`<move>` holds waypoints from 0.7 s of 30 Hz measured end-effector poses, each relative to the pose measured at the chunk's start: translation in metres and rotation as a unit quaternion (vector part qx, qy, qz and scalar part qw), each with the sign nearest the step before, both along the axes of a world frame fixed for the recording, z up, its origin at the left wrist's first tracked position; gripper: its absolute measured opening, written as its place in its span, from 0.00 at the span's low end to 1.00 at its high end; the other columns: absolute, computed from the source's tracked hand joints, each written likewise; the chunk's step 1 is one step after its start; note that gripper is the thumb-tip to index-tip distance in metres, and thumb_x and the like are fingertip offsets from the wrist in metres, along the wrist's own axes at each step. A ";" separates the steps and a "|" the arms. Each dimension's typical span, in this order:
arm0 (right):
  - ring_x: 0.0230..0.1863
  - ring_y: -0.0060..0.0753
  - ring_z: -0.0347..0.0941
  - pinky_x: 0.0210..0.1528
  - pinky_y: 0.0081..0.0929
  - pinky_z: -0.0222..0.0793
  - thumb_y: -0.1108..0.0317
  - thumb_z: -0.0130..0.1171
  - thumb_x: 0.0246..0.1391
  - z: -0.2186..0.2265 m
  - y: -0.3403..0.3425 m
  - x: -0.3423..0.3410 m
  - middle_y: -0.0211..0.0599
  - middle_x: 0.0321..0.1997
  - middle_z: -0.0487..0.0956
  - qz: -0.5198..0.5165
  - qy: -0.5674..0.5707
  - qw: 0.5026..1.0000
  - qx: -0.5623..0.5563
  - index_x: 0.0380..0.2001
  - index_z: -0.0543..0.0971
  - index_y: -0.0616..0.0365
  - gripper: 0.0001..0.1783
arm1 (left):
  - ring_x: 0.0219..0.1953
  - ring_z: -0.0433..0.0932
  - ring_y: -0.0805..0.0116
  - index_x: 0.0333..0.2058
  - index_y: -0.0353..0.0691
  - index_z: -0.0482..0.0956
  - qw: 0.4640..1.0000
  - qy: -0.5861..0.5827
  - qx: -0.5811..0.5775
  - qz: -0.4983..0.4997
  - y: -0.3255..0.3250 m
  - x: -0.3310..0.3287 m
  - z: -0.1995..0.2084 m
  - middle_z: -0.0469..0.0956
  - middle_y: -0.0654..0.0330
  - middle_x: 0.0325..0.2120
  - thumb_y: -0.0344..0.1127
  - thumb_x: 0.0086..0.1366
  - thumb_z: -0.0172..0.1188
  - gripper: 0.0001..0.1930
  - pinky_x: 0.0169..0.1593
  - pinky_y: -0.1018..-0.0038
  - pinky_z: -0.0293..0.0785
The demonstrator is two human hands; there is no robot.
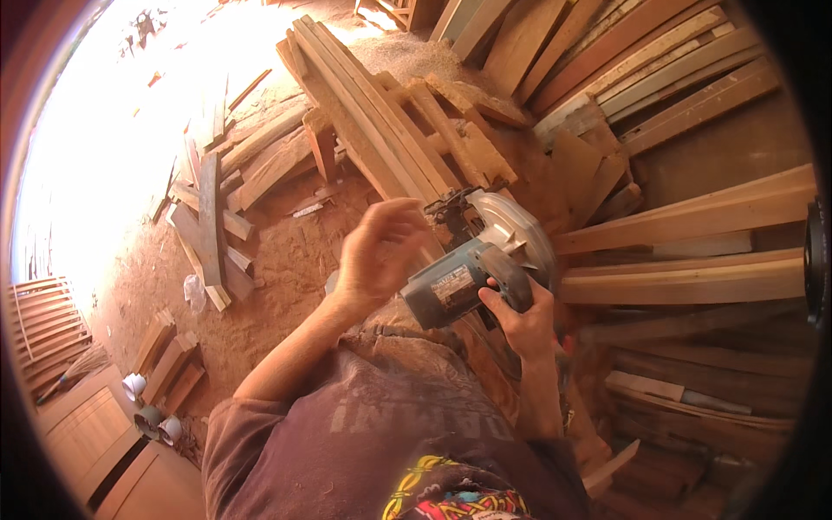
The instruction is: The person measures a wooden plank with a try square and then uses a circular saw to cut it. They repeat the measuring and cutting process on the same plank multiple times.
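Note:
A circular saw [447, 282] with a teal motor body and a pale metal blade guard lies at the middle of the view, over the near end of a stack of long planks [368, 121]. My right hand [527, 322] is wrapped round its dark rear handle. Just left of the saw's front, my left hand [381, 247] is raised, its fingers stretched out and slightly blurred. Nothing shows in it, though its palm side is partly hidden. The blade and the saw's underside are out of sight.
Loose boards [211, 217] lie on the sandy floor to the left. Timber [693, 95] leans in stacks at the upper right, with thick beams [685, 279] at the right. Wood panels [95, 425] and short offcuts [169, 360] are at the lower left.

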State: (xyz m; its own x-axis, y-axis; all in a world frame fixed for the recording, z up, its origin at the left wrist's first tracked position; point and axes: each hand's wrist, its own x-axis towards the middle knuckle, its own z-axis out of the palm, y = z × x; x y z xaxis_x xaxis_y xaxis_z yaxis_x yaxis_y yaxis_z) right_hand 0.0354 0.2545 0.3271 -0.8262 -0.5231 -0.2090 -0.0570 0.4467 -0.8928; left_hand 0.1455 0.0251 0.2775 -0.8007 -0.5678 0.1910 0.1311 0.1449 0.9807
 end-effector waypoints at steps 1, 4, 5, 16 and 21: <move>0.36 0.19 0.79 0.43 0.25 0.76 0.67 0.78 0.57 0.002 0.009 0.004 0.32 0.33 0.88 -0.009 0.002 1.000 -0.002 0.42 0.87 0.64 0.14 | 0.47 0.85 0.69 0.62 0.36 0.75 0.999 0.015 -0.005 -0.036 0.015 -0.009 0.011 0.85 0.58 0.46 0.24 0.71 0.67 0.23 0.51 0.69 0.81; 0.38 0.23 0.81 0.45 0.26 0.77 0.67 0.77 0.58 0.001 0.033 0.011 0.31 0.35 0.87 0.000 -0.001 1.000 -0.001 0.44 0.87 0.63 0.14 | 0.45 0.88 0.64 0.61 0.37 0.78 0.984 0.092 -0.043 -0.150 0.052 -0.034 0.036 0.87 0.56 0.45 0.24 0.68 0.69 0.23 0.50 0.66 0.83; 0.40 0.26 0.82 0.46 0.27 0.77 0.67 0.77 0.59 0.001 0.040 0.011 0.31 0.37 0.87 0.007 0.002 1.000 -0.006 0.45 0.87 0.63 0.15 | 0.44 0.88 0.61 0.60 0.38 0.79 0.973 0.104 -0.086 -0.188 0.061 -0.045 0.042 0.87 0.55 0.44 0.25 0.68 0.70 0.23 0.50 0.65 0.84; 0.48 0.48 0.83 0.57 0.51 0.77 0.66 0.78 0.57 -0.051 0.067 0.025 0.41 0.49 0.87 0.261 0.556 0.771 0.169 0.54 0.86 0.56 0.22 | 0.55 0.82 0.48 0.54 0.40 0.80 0.783 0.016 -0.381 -0.492 0.143 -0.147 0.051 0.82 0.50 0.51 0.41 0.62 0.71 0.23 0.62 0.50 0.74; 0.51 0.40 0.83 0.58 0.41 0.76 0.64 0.81 0.56 -0.026 0.037 0.022 0.42 0.51 0.86 0.097 -0.003 0.995 -0.027 0.52 0.84 0.58 0.24 | 0.52 0.86 0.49 0.44 0.40 0.90 0.617 -0.093 -0.482 -0.614 0.169 -0.179 0.037 0.89 0.53 0.43 0.43 0.58 0.73 0.18 0.59 0.52 0.79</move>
State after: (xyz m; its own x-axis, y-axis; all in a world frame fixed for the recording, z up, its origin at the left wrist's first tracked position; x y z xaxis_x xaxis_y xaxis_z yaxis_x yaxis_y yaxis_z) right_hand 0.0569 0.2919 0.3009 -0.7074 -0.6833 -0.1806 -0.1328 0.3795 -0.9156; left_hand -0.0332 0.1946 0.3141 -0.5730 0.7960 -0.1953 0.6211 0.5771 0.5302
